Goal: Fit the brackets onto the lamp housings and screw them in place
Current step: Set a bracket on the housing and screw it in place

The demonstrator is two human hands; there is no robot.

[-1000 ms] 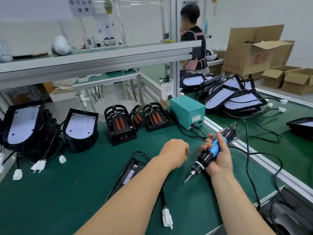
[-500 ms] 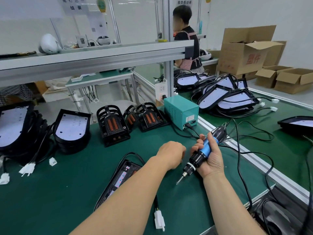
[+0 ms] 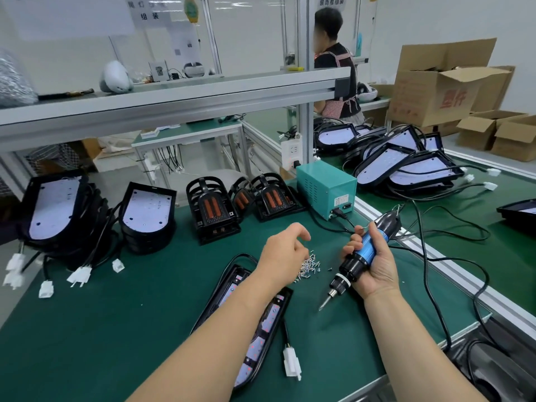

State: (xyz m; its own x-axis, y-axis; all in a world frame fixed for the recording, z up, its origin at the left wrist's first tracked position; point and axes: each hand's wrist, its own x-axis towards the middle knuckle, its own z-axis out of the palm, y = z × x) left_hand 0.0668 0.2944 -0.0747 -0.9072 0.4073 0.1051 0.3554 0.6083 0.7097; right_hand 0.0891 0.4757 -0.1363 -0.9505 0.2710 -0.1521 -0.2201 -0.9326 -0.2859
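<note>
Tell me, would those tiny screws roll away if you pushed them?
Probably they would scatter rather than slide together: the screws lie in a loose heap of tiny separate pieces. They look light, so a nudge should move them. The green mat looks flat, so they likely wouldn't roll far.

Blue-and-black screwdriver [image 3: 352,265], silver screws [image 3: 309,266], green mat [image 3: 116,329], teal power box [image 3: 322,181].

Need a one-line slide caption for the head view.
Right hand grips a blue screwdriver; left hand hovers at the screw pile, lamp housing under the forearm on the green bench.
</note>
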